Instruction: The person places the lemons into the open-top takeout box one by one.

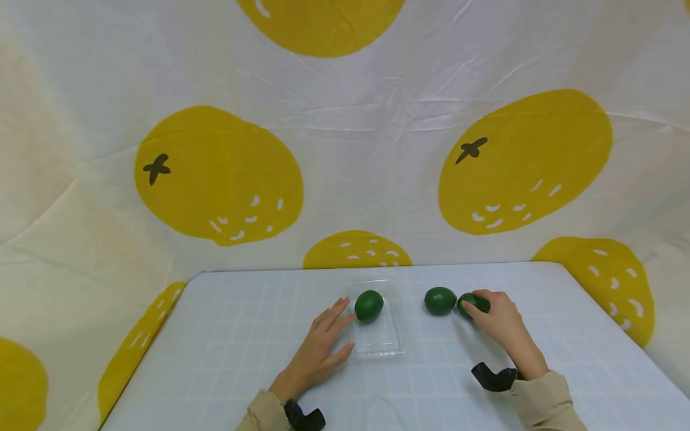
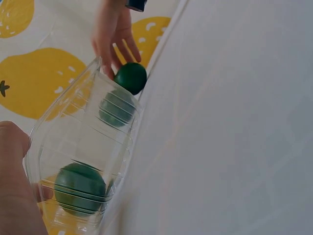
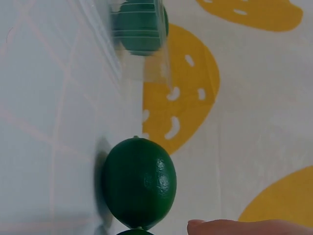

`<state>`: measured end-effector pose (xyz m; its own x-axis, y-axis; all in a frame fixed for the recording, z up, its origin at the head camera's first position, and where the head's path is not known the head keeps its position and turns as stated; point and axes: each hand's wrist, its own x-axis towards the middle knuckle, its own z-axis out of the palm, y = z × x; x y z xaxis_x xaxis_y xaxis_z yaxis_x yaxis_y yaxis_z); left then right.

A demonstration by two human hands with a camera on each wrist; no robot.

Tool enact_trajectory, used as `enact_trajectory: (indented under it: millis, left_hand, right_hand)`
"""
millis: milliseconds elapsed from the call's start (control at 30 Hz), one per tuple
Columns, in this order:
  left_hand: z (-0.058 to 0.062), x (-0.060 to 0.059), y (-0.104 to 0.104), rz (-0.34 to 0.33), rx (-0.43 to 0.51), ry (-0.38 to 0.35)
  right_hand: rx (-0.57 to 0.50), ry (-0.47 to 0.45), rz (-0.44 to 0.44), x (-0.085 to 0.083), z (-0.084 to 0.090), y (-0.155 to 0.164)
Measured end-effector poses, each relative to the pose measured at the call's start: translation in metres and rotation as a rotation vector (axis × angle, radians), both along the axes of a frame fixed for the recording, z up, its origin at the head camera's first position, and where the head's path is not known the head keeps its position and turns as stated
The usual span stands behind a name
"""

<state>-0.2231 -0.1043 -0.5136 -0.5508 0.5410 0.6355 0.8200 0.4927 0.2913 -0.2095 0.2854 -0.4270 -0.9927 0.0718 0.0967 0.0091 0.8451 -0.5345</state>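
The left hand [image 1: 318, 353] lies flat on the surface [image 1: 226, 335], with straight, slightly spread fingers [image 1: 335, 314] that hold nothing. Their tips touch the left edge of a clear plastic tray [image 1: 385, 341]. The tray is thin, glossy and rectangular, with rounded corners and moulded ribs in its walls; the left wrist view shows these ribs well. Inside it, at the far end, sits one lime [image 1: 369, 305], dark green, oval and smooth with a fine dimpled skin.

The right hand [image 1: 498, 320] rests on a second lime [image 1: 473, 304], its fingers curled over the top of the fruit and holding it against the surface. A third lime [image 1: 439, 300] lies just beside this one on its left, to the right of the tray; whether the two fruits touch cannot be told. In the right wrist view this third lime is shiny, with a small pointed tip.

The surface is covered by a pale cloth with a faint grid of squares. Behind it hangs a wrinkled white curtain [image 1: 377, 131] printed with big yellow citrus shapes, white flecks and dark star marks. Both arms wear beige sleeves [image 1: 544, 395] and black wrist mounts [image 1: 493, 377]. No readable writing or label is visible on any of these things.
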Motion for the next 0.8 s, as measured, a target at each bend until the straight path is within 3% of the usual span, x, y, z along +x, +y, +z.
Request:
enact_trajectory:
  millis: [367,800]
  left_hand:
    - [0.0012,0.0002,0.0006,-0.001,-0.002,-0.008]
    - [-0.0004,0.0003,0.001,-0.004,0.008,-0.007]
  right_hand:
    - [-0.057,0.03,-0.023,0.003,0.0017,-0.0011]
    - [-0.009,-0.013,-0.009,-0.001,-0.0022,0.003]
